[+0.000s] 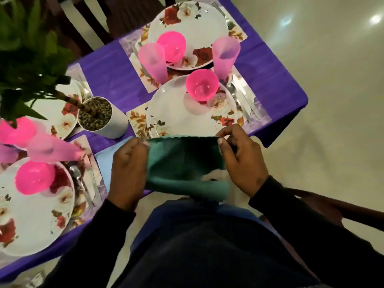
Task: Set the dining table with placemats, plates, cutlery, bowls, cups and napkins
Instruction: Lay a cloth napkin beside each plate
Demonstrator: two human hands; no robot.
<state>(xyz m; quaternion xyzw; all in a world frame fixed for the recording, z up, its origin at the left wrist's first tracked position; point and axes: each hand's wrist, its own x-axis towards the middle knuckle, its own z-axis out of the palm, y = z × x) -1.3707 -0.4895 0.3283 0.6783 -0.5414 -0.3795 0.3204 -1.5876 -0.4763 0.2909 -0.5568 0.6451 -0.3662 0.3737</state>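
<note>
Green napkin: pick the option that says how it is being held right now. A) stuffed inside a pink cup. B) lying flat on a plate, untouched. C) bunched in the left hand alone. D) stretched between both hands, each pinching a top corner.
D: the left hand and the right hand each pinch a top corner of the green napkin, held taut just below the nearest plate.

We hold both hands up in front of our body, forearms in dark sleeves angling inward. Our left hand curls its fingers round one end of a green cloth (back of hand toward us); our right hand pinches the opposite top corner.
</note>
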